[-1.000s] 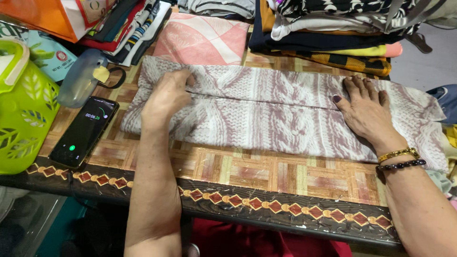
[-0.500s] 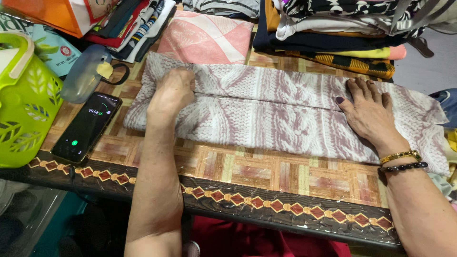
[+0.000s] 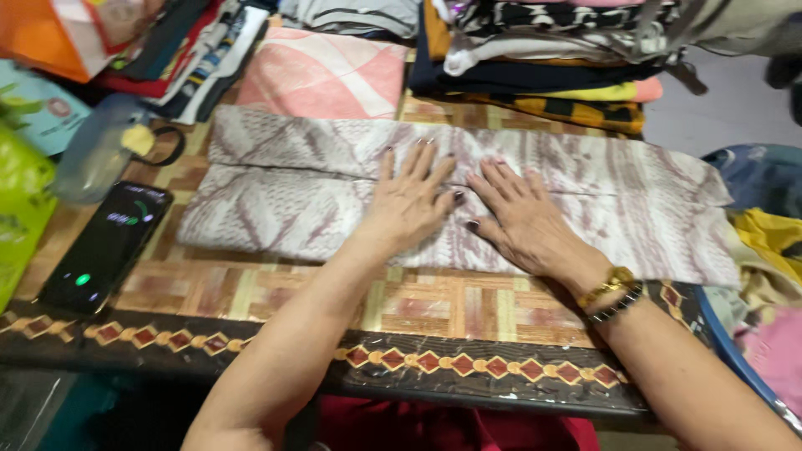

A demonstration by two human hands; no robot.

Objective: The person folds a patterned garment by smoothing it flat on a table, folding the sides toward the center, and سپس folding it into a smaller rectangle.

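Left of the phone (image 3: 104, 247), the green basket (image 3: 18, 209) was cut by the frame's edge; beyond the phone, a clear container (image 3: 96, 159) was blurred.

Bright, even light, soft shadows; slight motion blur, worst at edges.

Folded mauve-and-white patterned cloth (image 3: 284, 196), flat on table

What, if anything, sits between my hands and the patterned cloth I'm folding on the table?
Nothing visible. The left hand and right hand both lie flat, side by side, directly on the middle of the folded grey-and-mauve cloth. The phone lies off to the left, clear of the cloth.
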